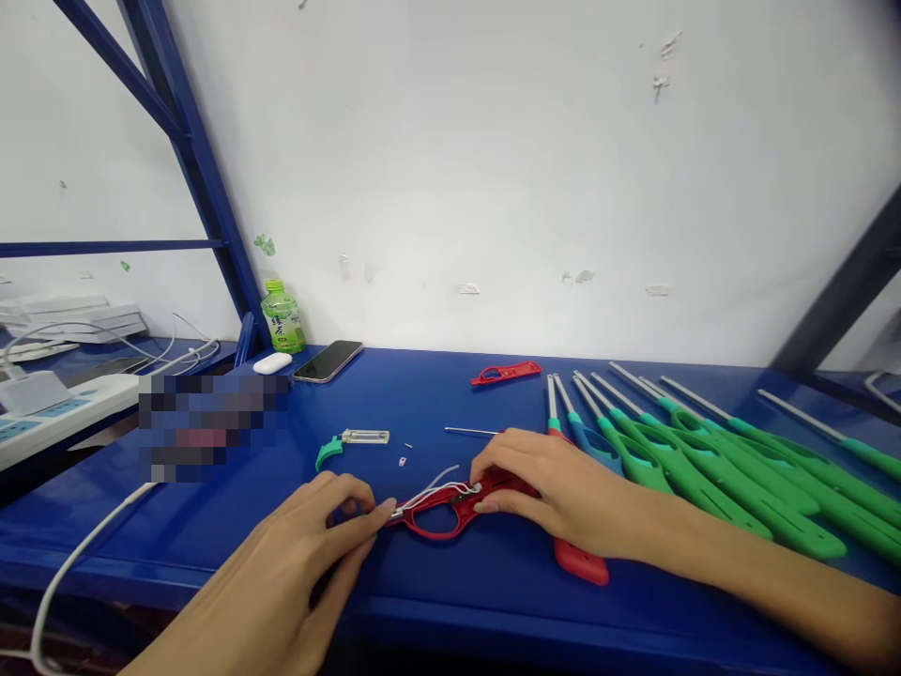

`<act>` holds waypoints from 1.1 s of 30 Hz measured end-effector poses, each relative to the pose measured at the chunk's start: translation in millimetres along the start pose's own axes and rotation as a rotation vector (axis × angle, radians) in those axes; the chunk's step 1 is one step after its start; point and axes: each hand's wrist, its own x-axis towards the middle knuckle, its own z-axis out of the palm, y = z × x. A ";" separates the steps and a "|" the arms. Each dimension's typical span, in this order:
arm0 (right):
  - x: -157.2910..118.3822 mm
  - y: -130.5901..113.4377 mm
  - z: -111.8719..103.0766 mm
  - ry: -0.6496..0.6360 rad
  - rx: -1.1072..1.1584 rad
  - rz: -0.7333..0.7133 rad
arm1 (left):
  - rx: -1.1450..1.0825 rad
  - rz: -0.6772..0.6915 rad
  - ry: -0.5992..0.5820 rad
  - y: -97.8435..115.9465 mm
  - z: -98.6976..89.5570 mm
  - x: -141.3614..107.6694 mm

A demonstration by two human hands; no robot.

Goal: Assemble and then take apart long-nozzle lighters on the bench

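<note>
A red lighter shell half (437, 533) with an oval opening lies near the table's front edge, white wires (440, 490) running along its upper side. My left hand (328, 526) pinches the shell's left end, where a small metal piece shows. On the right end, my right hand (542, 483) has its thumb and fingers closed, hiding part of the shell. Beyond my hands are a teal trigger piece (329, 453), a clear rectangular part (366, 437) and a tiny pinkish piece (402, 462). A thin metal rod (470, 431) reaches behind my right hand.
Another red shell piece (505, 374) lies farther back. Several green lighters (732, 479) spread across the right, beside a blue one (595, 445) and a red one (581, 563). A phone (328, 361), white case (272, 363), green bottle (284, 317) and power strip (105, 399) are left.
</note>
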 end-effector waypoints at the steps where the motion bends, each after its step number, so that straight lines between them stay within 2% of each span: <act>1: 0.2 -0.2 0.0 0.001 -0.003 -0.009 | 0.000 -0.008 0.005 1.4 1.2 0.8; 9: 1.1 1.0 1.7 0.013 -0.003 -0.056 | -0.106 -0.104 0.207 4.8 26.9 20.5; 12: 1.6 0.5 1.0 0.009 0.005 -0.052 | -0.160 -0.129 0.182 1.6 33.0 22.7; 19: 2.4 1.9 1.8 -0.019 0.036 -0.046 | -0.227 -0.171 0.018 8.6 31.1 21.7; 33: 5.0 -0.8 2.2 -0.016 0.103 -0.043 | -0.315 -0.197 0.008 5.9 36.6 19.2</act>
